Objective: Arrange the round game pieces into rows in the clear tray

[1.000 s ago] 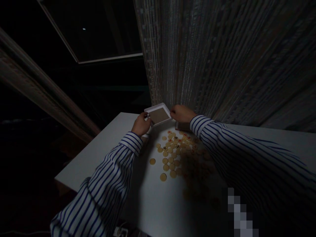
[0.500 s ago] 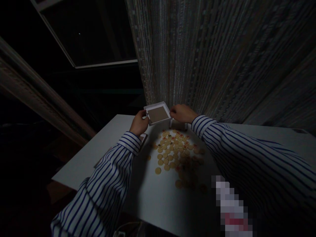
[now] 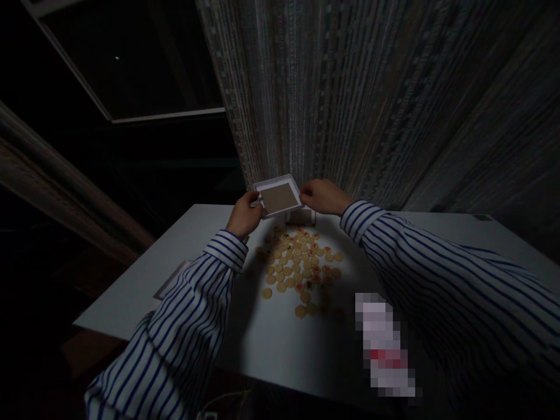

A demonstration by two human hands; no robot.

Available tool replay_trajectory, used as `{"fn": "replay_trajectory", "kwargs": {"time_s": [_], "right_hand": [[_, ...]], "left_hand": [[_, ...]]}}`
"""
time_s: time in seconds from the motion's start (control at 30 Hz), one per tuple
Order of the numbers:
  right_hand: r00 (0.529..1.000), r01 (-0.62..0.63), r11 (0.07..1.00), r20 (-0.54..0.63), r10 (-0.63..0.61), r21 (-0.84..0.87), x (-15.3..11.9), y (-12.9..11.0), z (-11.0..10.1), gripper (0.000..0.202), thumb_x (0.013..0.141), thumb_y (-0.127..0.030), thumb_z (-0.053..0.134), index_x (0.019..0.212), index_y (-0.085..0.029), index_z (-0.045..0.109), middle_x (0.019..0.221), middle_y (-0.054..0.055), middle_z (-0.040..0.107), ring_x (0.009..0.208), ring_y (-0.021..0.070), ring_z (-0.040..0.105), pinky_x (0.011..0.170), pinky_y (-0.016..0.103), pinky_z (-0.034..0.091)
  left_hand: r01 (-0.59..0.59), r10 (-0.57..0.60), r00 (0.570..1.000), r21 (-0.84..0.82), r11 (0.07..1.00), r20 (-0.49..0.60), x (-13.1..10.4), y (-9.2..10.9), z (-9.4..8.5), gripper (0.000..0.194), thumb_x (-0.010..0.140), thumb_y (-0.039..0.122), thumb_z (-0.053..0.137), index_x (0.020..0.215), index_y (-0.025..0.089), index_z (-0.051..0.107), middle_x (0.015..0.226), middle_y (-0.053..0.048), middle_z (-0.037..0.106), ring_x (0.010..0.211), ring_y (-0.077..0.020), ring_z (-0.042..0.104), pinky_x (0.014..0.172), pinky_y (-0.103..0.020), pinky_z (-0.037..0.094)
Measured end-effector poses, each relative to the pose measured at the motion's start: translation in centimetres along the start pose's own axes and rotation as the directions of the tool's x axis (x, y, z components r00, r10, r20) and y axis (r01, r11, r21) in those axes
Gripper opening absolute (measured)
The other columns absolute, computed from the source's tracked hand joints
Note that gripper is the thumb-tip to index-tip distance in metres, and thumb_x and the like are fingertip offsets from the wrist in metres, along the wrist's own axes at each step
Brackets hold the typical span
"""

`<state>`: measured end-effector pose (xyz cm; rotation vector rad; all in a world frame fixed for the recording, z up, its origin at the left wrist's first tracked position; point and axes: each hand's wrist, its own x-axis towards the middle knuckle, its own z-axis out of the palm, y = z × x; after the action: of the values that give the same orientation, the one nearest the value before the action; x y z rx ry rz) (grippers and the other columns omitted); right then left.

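Observation:
Raised above the far part of the white table is a shallow white box [image 3: 279, 199] with a brown inner bottom, tilted so its inside faces me. My left hand [image 3: 243, 214] grips its left edge between thumb and fingers. At the box's right edge, my right hand [image 3: 324, 196] has its fingers closed on the rim. Beneath lie many round, cream-coloured Chinese chess pieces [image 3: 296, 265], loosely spread, some with red or dark characters facing up. A similar box [image 3: 300, 217] lies behind them, partly covered by the held one.
The white table [image 3: 144, 262] reaches to both sides. A flat pale-edged object [image 3: 171, 280] lies beside my left forearm. A blurred-out, pale item with a red band [image 3: 382, 344] is at the near right. String curtains [image 3: 289, 87] hang behind the table.
The view has shifted slightly, so the table and pieces appear further left. Both hands still hold the box, with its tilt little changed.

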<state>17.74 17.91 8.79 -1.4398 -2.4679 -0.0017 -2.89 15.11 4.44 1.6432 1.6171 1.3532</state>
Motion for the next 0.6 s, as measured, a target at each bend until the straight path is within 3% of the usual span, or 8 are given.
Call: {"fn": "replay_trajectory", "kwargs": {"time_s": [0.23,0.47,0.6], "right_hand": [[0.999,-0.039,0.999,-0.033,0.040,0.025,-1.7,1.3,-0.8,0.029,0.081,-0.026,0.044,0.093,-0.014,0.068,0.093,0.011,0.070,0.084,0.0208,0.062,0.068,0.025,0.041],[0.995,-0.083,0.995,-0.051,0.086,0.056,-3.3,2.7,-1.3,0.028,0.081,-0.027,0.045,0.092,-0.015,0.067,0.092,0.010,0.070,0.082,0.0196,0.062,0.066,0.024,0.040],[0.994,-0.086,0.994,-0.056,0.091,0.073,-4.1,3.4,-1.5,0.027,0.080,-0.025,0.046,0.092,-0.014,0.068,0.091,0.010,0.070,0.080,0.0186,0.062,0.065,0.024,0.040]], "left_hand": [[-0.023,0.023,0.999,-0.021,1.000,0.030,-0.2,0.9,1.5,0.040,0.072,0.011,0.052,0.112,0.012,0.056,0.118,-0.012,0.059,0.104,-0.0234,0.058,0.089,-0.040,0.048],[0.003,0.002,0.998,-0.073,0.997,0.065,-0.6,1.5,3.4,0.042,0.072,0.011,0.052,0.114,0.012,0.054,0.119,-0.012,0.058,0.093,-0.0201,0.062,0.087,-0.039,0.049],[-0.015,0.021,0.997,-0.089,0.996,0.068,-0.7,1.6,4.3,0.041,0.071,0.011,0.053,0.113,0.012,0.056,0.119,-0.012,0.058,0.100,-0.0221,0.059,0.089,-0.039,0.048]]}}
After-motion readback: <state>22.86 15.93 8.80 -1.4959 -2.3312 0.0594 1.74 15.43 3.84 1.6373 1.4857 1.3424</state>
